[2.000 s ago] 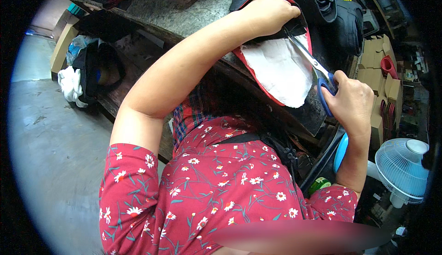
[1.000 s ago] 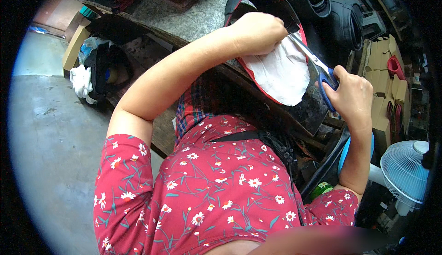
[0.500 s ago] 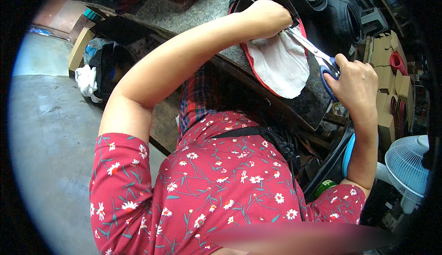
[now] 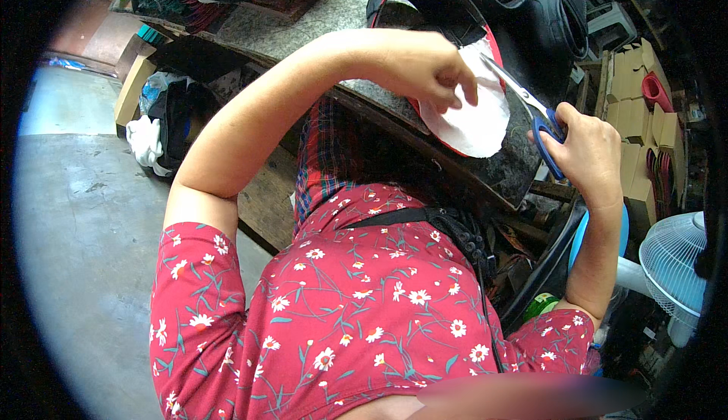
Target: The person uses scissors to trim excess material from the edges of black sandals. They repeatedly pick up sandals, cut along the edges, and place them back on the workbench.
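A sewn piece with black sides and red edging (image 4: 497, 41) lies on the grey worktop (image 4: 303, 29), its white oval lining (image 4: 485, 120) facing up. My left hand (image 4: 425, 67) is over that lining, knuckles up and fingers loosely bent and apart, with nothing seen in them. Whether its fingertips touch the cloth I cannot make out. In my right hand (image 4: 588, 147) are scissors (image 4: 531, 100) with blue handles, their metal blades pointing up and left. The blade tips reach over the right side of the white lining, near the red edge.
Black sewn pieces (image 4: 557, 18) are heaped behind the work. Cardboard boxes (image 4: 633, 109) and a red roll (image 4: 657, 92) stand at the right, above a blue and white fan (image 4: 675, 264). A black bag with white cloth (image 4: 145, 143) sits on the floor at left.
My left hand has come off the inner black edge of the piece, moving nearer to me and left, its fingers loosening. The scissors stay in my right hand, almost in place.
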